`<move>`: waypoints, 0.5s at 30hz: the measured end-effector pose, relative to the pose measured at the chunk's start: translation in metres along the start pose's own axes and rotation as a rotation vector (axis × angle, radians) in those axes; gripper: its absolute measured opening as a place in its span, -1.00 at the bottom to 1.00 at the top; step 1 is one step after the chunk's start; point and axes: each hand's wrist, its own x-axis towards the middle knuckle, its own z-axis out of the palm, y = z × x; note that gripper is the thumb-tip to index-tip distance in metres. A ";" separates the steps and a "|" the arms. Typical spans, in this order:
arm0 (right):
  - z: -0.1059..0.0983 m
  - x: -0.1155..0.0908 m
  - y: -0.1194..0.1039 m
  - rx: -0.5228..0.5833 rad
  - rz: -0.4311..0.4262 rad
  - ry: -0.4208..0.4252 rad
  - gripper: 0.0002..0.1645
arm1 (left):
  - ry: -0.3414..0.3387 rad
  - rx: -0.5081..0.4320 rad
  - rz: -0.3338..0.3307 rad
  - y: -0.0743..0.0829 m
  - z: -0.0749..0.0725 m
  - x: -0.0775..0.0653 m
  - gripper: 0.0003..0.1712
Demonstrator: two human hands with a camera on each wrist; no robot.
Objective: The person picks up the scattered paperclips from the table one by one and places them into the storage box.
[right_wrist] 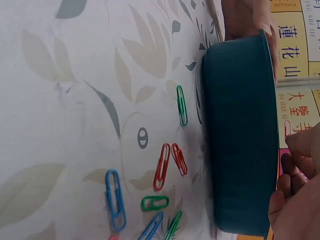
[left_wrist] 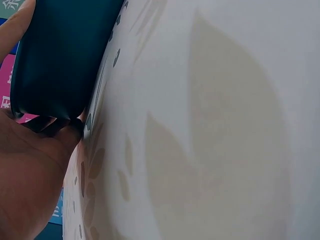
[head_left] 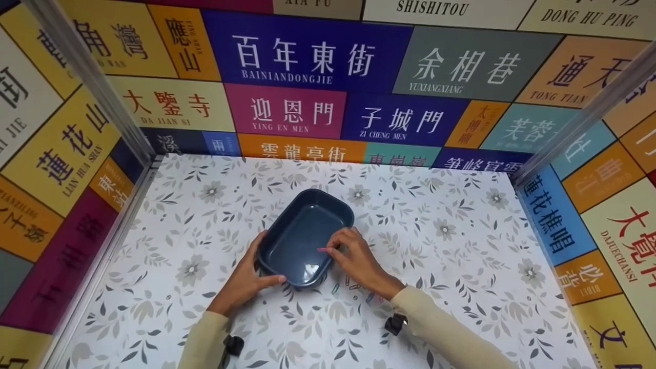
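A deep dark-blue rectangular dish point(head_left: 294, 230) with rounded corners sits slantwise on the patterned tabletop. At its near left corner my left hand point(head_left: 241, 284) grips it, thumb over the rim and fingers along the outer side. My right hand point(head_left: 361, 259) is at the dish's right rim and pinches a pink paper clip point(head_left: 322, 249) between thumb and finger, over the inside of the dish. In the right wrist view, that paper clip point(right_wrist: 287, 128) shows above the rim.
Beside the dish, under my right forearm, lie several loose paper clips: a green one point(right_wrist: 181, 106), a red one point(right_wrist: 161, 167) and a blue one point(right_wrist: 115, 200) among them. Panels with printed Chinese signs point(head_left: 307, 56) enclose the tabletop point(head_left: 410, 200) at the back and sides.
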 end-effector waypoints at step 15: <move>0.009 0.014 -0.014 -0.156 -0.108 -0.117 -0.91 | -0.005 -0.011 0.017 -0.001 -0.001 0.000 0.47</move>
